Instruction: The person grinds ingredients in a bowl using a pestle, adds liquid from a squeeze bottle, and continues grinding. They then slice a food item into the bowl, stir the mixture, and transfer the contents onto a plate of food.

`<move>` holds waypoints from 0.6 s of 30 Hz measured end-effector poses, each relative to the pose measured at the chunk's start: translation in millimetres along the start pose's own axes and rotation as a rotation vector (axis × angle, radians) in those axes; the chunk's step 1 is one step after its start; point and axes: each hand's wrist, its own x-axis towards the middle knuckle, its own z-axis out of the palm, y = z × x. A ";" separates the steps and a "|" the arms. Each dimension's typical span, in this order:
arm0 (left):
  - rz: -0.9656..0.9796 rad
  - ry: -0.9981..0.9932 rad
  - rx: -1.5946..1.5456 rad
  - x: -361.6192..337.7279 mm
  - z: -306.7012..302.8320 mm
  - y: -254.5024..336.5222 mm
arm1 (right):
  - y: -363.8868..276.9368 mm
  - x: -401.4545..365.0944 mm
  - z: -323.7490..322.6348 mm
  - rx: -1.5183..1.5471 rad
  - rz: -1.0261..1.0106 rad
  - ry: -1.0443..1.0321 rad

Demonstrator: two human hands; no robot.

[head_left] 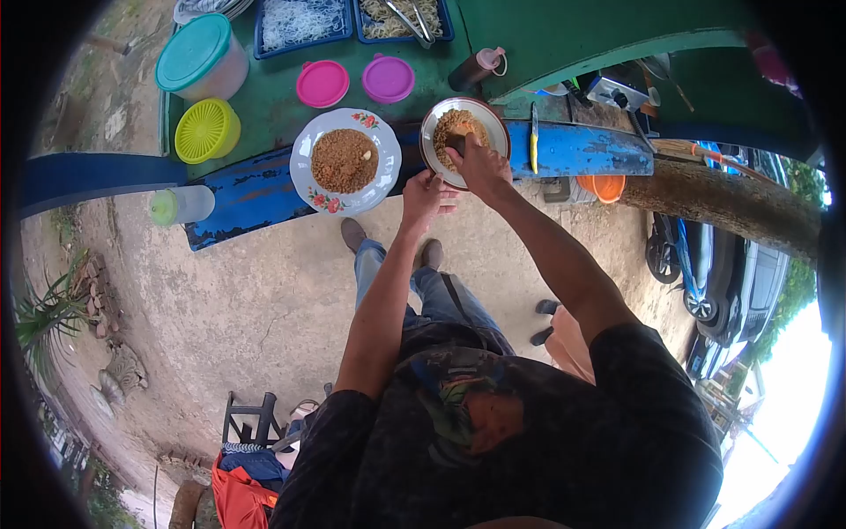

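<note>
My left hand (429,201) has its fingers curled at the near rim of a small brown-rimmed plate (500,130), steadying it. Over that plate my right hand (483,167) is closed around a dark, rounded tool (456,143); its kind is mostly hidden by the fingers. The tool reaches into a brown, crumbly food (452,122) on the plate. To the left, a larger white plate (302,181) with red flowers carries a heap of similar brown crumbs (345,161) with a small pale piece on top.
Pink (322,84) and purple lids (388,79) lie behind the plates, beside a dark squeeze bottle (477,69). Blue trays (261,44) hold noodles and tongs (421,26). Lidded tubs (201,66) stand left. A yellow-handled knife (534,141) lies right. Another person's feet (545,322) show nearby.
</note>
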 end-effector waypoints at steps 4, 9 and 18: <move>0.083 0.021 0.072 30.9 -24.8 54.2 | -33.6 56.1 -21.5 0.123 -0.044 0.134; -0.035 0.014 0.022 10.9 -8.2 21.1 | -10.9 27.6 -12.3 0.172 0.043 0.085; 0.018 0.063 0.170 12.6 -2.9 36.6 | 38.9 71.8 -27.2 0.663 0.210 -0.041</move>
